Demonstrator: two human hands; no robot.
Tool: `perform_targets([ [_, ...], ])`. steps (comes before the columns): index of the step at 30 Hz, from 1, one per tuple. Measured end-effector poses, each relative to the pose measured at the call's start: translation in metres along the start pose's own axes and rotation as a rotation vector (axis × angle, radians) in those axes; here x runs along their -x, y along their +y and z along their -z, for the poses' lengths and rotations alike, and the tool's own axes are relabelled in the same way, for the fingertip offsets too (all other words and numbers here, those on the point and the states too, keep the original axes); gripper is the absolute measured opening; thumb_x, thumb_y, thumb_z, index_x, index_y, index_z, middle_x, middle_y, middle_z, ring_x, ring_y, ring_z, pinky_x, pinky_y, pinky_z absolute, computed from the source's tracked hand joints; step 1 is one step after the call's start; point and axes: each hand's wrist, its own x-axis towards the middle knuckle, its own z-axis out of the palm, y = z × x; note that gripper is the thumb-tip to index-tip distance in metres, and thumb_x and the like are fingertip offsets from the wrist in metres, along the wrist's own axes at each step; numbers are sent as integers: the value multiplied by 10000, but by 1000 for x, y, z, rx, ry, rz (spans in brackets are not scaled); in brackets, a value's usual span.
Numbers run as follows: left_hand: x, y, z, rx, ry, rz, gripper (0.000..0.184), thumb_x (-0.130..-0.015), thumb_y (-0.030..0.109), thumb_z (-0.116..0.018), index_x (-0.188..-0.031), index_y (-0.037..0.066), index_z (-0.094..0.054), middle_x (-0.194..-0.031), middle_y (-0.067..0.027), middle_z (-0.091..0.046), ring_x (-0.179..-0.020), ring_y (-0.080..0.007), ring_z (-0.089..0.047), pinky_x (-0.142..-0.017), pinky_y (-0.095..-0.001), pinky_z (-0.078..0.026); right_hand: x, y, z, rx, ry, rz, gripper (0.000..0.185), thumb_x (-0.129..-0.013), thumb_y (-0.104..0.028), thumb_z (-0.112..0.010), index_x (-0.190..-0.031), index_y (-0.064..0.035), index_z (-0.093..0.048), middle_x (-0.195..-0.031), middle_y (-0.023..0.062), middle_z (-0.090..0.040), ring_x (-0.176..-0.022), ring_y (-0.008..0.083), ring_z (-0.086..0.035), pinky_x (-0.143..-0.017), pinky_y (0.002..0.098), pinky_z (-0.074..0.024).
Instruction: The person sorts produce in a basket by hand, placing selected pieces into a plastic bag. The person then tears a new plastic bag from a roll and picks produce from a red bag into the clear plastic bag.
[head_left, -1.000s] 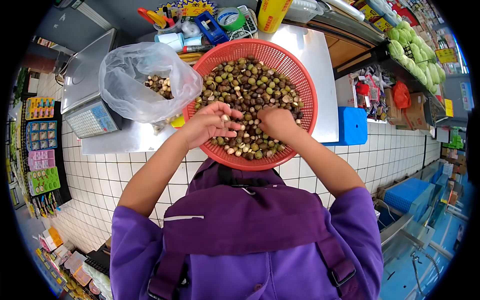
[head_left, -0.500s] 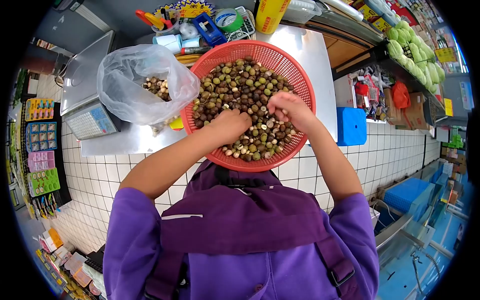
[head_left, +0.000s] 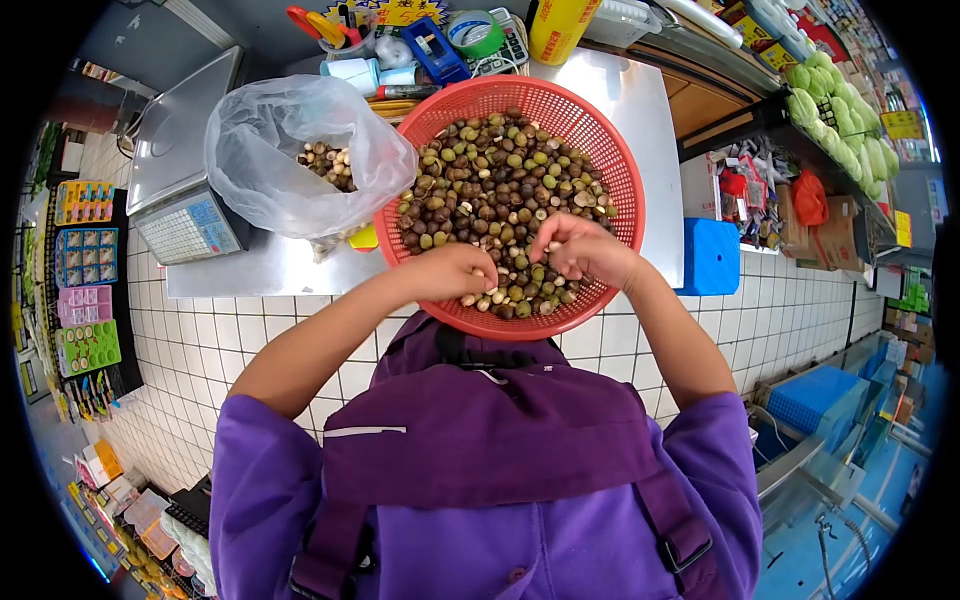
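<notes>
A round red basket (head_left: pixel 624 200) at the metal counter's edge is full of brown and green nuts (head_left: pixel 500 170), with paler ones near its front. Over the front left of the nuts, my left hand (head_left: pixel 455 274) has its fingers closed together; whatever they hold is hidden. My right hand (head_left: pixel 583 250) is just to its right, above the nuts, fingers curled in a pinch, and I cannot make out anything between them. Left of the basket stands an open clear plastic bag (head_left: pixel 270 180) with brown and pale nuts inside.
A weighing scale (head_left: pixel 185 225) stands at the counter's left. Behind the basket are a blue tape dispenser (head_left: pixel 434 50), green tape (head_left: pixel 476 36) and a yellow container (head_left: pixel 560 28). A blue stool (head_left: pixel 711 257) is right of the counter (head_left: pixel 655 150).
My left hand has drawn back from mid-basket to the front left of the nuts. My right hand first lifted from the nuts, then moved slightly down over them.
</notes>
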Motion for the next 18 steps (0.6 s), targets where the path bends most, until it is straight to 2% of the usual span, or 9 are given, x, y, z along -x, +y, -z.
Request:
perform_targets([
  [2, -3, 3, -11, -301, 23, -100, 119, -769, 163, -584, -829, 62, -600, -832, -46, -562, -745, -205, -568, -643, -345, -459, -1, -1, -15, 274, -8, -119, 94, -808, -162, -562, -830, -73, -582, -711, -1, -584, -562, 51, -470, -489, 203, -378],
  [4, -6, 20, -20, -743, -38, -1, 125, -737, 152, -572, -806, 55, -612, -846, -99, -545, -815, -269, -564, -683, -386, -456, -6, 15, -30, 581, 8, -42, 158, -793, -238, -597, -838, -86, -606, -698, 34, -601, -631, 120, -547, -584, 269, -440],
  [6, -12, 24, -22, -820, -57, 6, 127, -735, 154, -567, -808, 62, -615, -848, -98, -544, -830, -268, -563, -690, -386, -454, -5, 24, -43, 716, 20, -30, 189, -784, -268, -602, -839, -88, -610, -707, 60, -610, -665, 160, -583, -619, 296, -458],
  [8, -12, 27, -21, -897, -77, 12, 129, -733, 157, -562, -809, 69, -617, -850, -98, -543, -845, -267, -562, -698, -386, -453, -4, 29, -56, 1213, 160, 31, 224, -764, -317, -586, -827, -105, -620, -740, 106, -619, -716, 243, -607, -614, 355, -472],
  [11, -10, 27, -16, -912, -76, -18, 134, -758, 164, -548, -833, 65, -601, -862, -96, -540, -829, -270, -560, -690, -387, -448, -9, 27, -66, 1322, 165, 27, 246, -751, -340, -569, -823, -110, -620, -751, 118, -622, -754, 290, -606, -593, 387, -477],
  [14, 6, 24, 1, -487, 171, -32, 146, -814, 167, -538, -885, 41, -559, -855, -80, -535, -800, -239, -550, -680, -348, -435, -20, 36, -72, 1322, 221, 32, 227, -755, -323, -564, -813, -109, -616, -735, 111, -622, -733, 282, -609, -574, 397, -476],
  [15, 14, 29, 7, -500, 189, -23, 146, -814, 167, -538, -885, 41, -559, -855, -80, -535, -800, -239, -550, -680, -348, -435, -24, 34, -75, 1330, 214, 55, 227, -755, -323, -564, -813, -109, -616, -735, 111, -622, -733, 282, -609, -574, 397, -476],
  [17, 36, 49, 14, 33, 177, 12, 154, -834, 190, -551, -896, 50, -564, -858, -44, -533, -785, -168, -533, -678, -298, -424, -26, 32, -77, 1390, 185, 4, 243, -757, -319, -554, -797, -84, -605, -725, 126, -616, -735, 293, -605, -604, 394, -480],
  [18, 49, 66, 23, -4, 212, -60, 160, -841, 198, -552, -905, 52, -564, -861, -34, -531, -784, -146, -521, -678, -278, -417, -23, 24, -74, 1272, 159, 29, 200, -763, -255, -578, -783, -56, -590, -706, 108, -610, -680, 237, -609, -616, 346, -486],
])
